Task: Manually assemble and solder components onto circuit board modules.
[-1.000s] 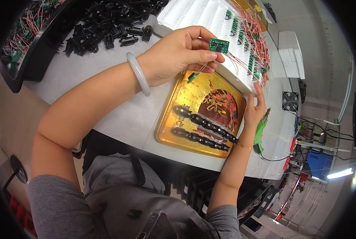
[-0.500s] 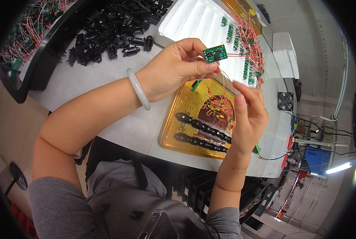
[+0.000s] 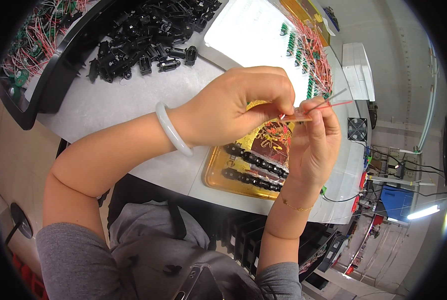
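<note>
Here, both hands are closed in pinches on one small board [image 3: 298, 119], which sits between them, turned nearly edge-on so that it looks brownish. The left hand [image 3: 253, 102] has its thumb and forefinger at the board's left end, with a bit of red and white showing by the fingertips; the right hand [image 3: 314, 142] grips the right end. A red wire [image 3: 341, 104] and a dark wire [image 3: 336, 94] stick out past the right hand's fingers. A pale bangle [image 3: 172, 129] circles the left wrist, and a thin bracelet [image 3: 297, 207] the right.

Below the hands a gold tin [image 3: 211, 172] lies on the tabletop [image 3: 128, 102], bearing two rows of black parts [image 3: 253, 159] that run toward the right wrist, which partly hides them. Just beyond the hands is a white tray [image 3: 241, 32], with green boards [image 3: 297, 50] lined along its right side and a tangle of red wires [image 3: 317, 52] beside them.

Farther from the left hand, up and to its left, black housings [image 3: 143, 37] lie in a heap; past them a black bin [image 3: 58, 75] holds wired boards [image 3: 33, 47]. Well to the right of the right hand are a fan [image 3: 356, 129] and, farther off, a blue bin [image 3: 397, 202].
</note>
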A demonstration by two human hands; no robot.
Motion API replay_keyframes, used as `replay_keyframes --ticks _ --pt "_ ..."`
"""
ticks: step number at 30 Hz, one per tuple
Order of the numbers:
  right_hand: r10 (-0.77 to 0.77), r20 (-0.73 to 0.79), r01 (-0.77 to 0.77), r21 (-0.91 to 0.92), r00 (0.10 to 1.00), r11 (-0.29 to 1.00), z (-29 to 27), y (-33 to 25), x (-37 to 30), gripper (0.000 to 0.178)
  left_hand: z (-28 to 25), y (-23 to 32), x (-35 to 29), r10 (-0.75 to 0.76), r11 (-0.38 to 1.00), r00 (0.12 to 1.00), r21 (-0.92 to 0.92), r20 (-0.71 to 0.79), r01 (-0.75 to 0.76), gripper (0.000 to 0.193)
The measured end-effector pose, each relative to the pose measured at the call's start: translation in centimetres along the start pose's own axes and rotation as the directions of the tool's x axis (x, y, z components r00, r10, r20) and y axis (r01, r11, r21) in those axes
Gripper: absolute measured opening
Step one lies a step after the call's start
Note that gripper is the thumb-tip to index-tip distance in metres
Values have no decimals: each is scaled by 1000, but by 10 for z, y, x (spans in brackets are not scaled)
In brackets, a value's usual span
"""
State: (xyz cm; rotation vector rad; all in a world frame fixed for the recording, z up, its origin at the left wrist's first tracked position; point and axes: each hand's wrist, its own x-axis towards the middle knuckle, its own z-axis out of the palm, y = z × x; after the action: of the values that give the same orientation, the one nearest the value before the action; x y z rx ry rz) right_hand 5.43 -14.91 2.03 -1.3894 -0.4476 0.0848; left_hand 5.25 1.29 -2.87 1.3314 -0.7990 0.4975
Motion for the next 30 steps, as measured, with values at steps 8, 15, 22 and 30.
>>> replay_keyframes --ticks 8,15,22,30 --pt "-122 -128 101 -153 984 983 11 10 -8 5 0 13 0 16 971 997 241 -71 1 15" --pt "-86 -100 68 -168 991 983 5 17 -10 5 -3 15 -3 -321 945 947 58 -5 321 12" --pt "-57 -177 16 -221 983 975 -14 25 -17 4 3 3 -5 -534 830 846 -188 5 525 19" --pt "-66 -194 2 -315 979 949 -25 37 -25 6 2 0 -5 -649 718 749 -217 137 662 16"
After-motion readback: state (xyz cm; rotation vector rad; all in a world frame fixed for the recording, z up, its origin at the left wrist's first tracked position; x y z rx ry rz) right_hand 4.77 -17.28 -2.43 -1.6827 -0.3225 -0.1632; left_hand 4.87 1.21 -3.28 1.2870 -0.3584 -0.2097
